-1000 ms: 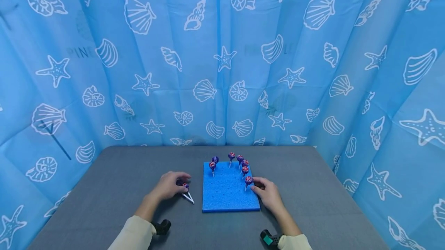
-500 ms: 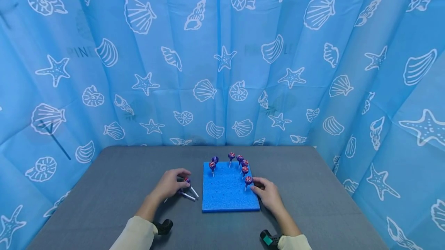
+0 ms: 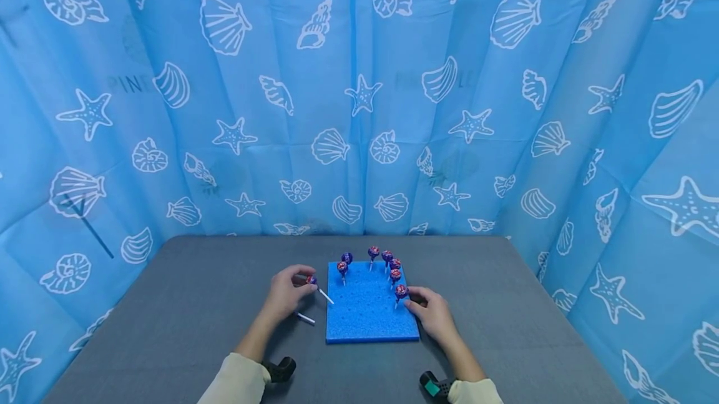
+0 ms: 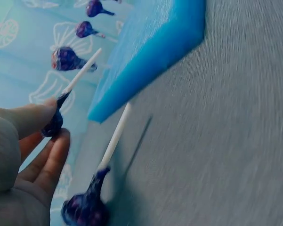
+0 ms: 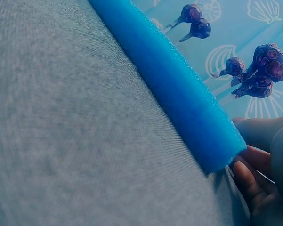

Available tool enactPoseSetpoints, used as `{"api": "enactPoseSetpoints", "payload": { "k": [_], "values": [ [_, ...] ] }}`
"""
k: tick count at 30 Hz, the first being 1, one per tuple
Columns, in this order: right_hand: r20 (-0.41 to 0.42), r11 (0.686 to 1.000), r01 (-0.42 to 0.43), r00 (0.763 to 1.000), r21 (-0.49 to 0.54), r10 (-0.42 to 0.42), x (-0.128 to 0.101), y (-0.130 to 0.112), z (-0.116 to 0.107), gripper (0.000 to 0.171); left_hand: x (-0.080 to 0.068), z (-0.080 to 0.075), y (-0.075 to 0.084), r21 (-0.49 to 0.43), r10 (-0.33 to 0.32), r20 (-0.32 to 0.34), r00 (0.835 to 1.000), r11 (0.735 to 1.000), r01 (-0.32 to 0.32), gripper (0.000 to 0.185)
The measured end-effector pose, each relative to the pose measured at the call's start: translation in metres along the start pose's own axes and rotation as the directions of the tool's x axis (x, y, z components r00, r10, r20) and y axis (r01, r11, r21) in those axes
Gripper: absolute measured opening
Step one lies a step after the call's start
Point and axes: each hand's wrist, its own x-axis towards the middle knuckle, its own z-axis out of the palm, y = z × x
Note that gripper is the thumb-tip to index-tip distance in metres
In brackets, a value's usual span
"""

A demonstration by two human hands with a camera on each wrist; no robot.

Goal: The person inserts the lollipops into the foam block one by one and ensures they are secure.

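The left hand (image 3: 286, 295) pinches a lollipop (image 3: 312, 280) by its head between curled fingers (image 4: 52, 155), its white stick slanting right toward the blue foam block (image 3: 371, 310). A second lollipop (image 4: 87, 207) lies on the grey counter (image 3: 185, 316) just beside it. Seven lollipops (image 3: 373, 252) stand upright in the foam. The right hand (image 3: 432, 313) rests relaxed against the block's right edge.

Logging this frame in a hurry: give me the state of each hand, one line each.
Left hand: fingers pinch a lollipop by its wrapped head, lifted beside the foam block.
Right hand: holds nothing, fingers resting against the foam block's right edge.
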Motion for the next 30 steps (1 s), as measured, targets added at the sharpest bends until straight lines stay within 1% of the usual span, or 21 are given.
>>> {"api": "enactPoseSetpoints", "payload": {
  "k": [6, 9, 14, 20, 25, 30],
  "values": [
    [-0.001, 1.000, 0.006, 1.000, -0.001, -0.006, 0.000, 0.000, 0.001, 0.026, -0.001, 0.013, 0.002, -0.044, -0.013, -0.089, 0.996, 0.999, 0.009, 0.023],
    [0.005, 1.000, 0.007, 1.000, 0.009, -0.007, 0.000, -0.001, 0.000, 0.026, -0.001, 0.018, 0.004, -0.066, -0.016, -0.111, 0.994, 0.998, 0.009, 0.024],
    [0.011, 1.000, 0.001, 1.000, 0.020, -0.001, 0.000, -0.003, 0.000, 0.026, -0.001, 0.023, 0.006, -0.080, -0.016, -0.122, 0.992, 0.997, 0.006, 0.024],
    [0.009, 1.000, -0.006, 1.000, 0.025, 0.006, 0.000, -0.003, 0.000, 0.026, -0.001, 0.026, 0.010, -0.088, 0.002, -0.146, 0.989, 0.996, -0.015, 0.022],
    [0.006, 1.000, -0.008, 1.000, 0.029, 0.008, 0.000, -0.002, 0.001, 0.026, -0.001, 0.027, 0.013, -0.074, 0.038, -0.149, 0.988, 0.996, -0.050, 0.018],
    [0.004, 1.000, -0.009, 1.000, 0.027, 0.009, 0.000, -0.001, 0.000, 0.026, 0.000, 0.025, 0.017, -0.017, 0.105, -0.125, 0.986, 0.994, -0.108, 0.017]
  ]
}}
